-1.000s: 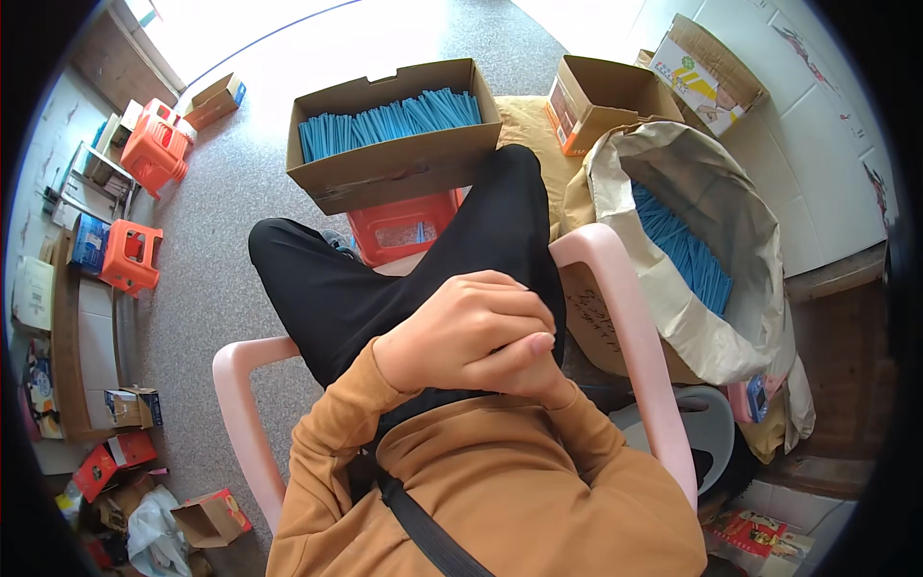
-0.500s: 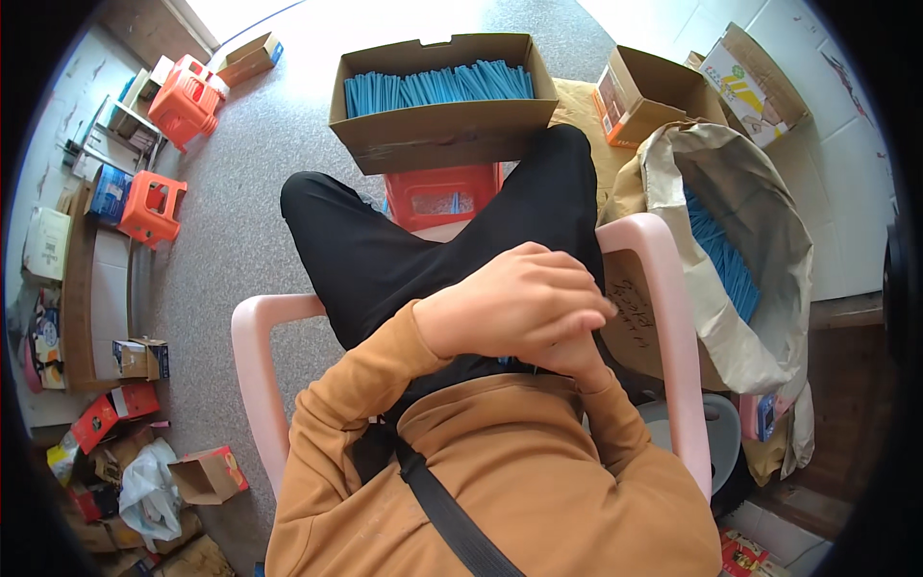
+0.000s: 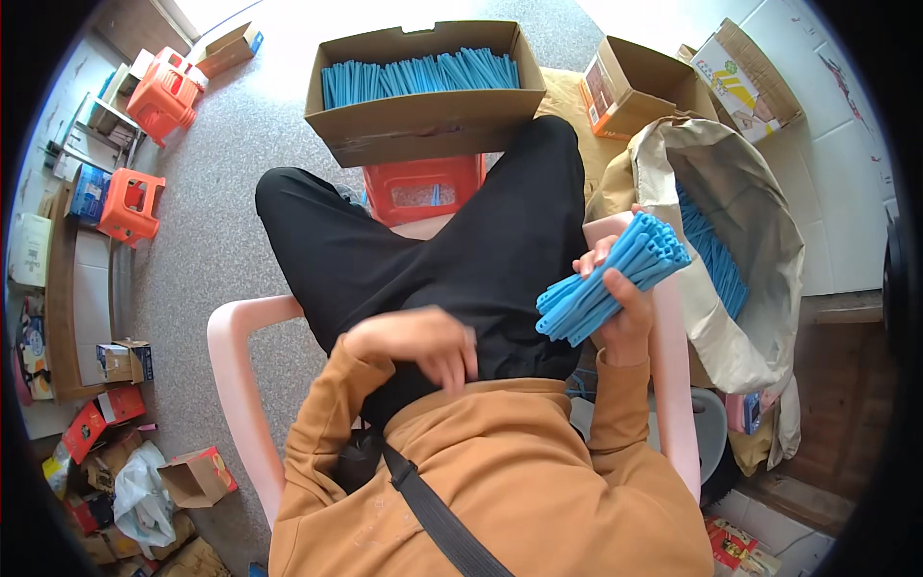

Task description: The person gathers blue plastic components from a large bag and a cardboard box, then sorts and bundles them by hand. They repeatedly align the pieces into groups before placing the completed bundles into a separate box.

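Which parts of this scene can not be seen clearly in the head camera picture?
- Head view: the lower part of the bundle of blue sticks is covered by the right hand.
- The left hand lies on the lap; its palm is turned away, so whether it holds anything is hidden.
- The depth of the paper sack is hidden by its folded rim.
- The red stool is mostly under the cardboard box.
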Demonstrator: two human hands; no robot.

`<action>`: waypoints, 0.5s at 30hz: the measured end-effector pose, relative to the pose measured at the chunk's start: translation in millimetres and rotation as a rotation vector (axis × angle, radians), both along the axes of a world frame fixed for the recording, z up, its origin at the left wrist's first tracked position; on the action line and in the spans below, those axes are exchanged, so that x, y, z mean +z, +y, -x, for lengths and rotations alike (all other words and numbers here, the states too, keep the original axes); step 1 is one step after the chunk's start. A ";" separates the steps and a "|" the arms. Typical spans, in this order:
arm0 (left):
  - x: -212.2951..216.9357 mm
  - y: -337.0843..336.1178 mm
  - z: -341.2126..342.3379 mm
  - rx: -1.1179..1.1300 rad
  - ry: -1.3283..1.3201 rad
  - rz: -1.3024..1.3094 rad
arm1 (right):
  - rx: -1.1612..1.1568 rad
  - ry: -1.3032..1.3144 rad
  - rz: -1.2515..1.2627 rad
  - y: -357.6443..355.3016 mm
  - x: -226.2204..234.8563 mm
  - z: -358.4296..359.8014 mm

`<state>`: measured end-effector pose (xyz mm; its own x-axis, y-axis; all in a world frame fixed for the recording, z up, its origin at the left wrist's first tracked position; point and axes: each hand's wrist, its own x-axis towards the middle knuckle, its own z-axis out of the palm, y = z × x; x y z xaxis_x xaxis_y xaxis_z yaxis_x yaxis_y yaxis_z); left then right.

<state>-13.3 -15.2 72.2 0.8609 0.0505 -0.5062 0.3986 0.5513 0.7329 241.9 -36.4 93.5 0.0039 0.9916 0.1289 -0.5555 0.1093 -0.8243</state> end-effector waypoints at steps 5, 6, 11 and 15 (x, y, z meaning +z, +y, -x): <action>-1.3 50.6 5.9 1.097 -0.030 -0.958 | 0.001 -0.145 -0.017 -2.7 3.7 15.1; 19.9 34.4 -5.8 1.265 -0.432 -0.442 | 0.021 -0.126 -0.016 -4.5 2.3 14.5; 1.0 9.9 -23.0 -0.223 -0.191 -0.162 | 0.055 -0.042 0.007 -1.2 8.7 15.3; -68.3 73.1 -22.2 0.306 0.056 -1.385 | 0.072 -0.035 0.017 13.7 7.6 22.7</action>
<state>8.9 58.0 4.0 0.7068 0.7036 0.0735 0.4421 -0.5204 0.7306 219.2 -22.7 101.2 -0.0721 0.9913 0.1105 -0.5326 0.0554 -0.8445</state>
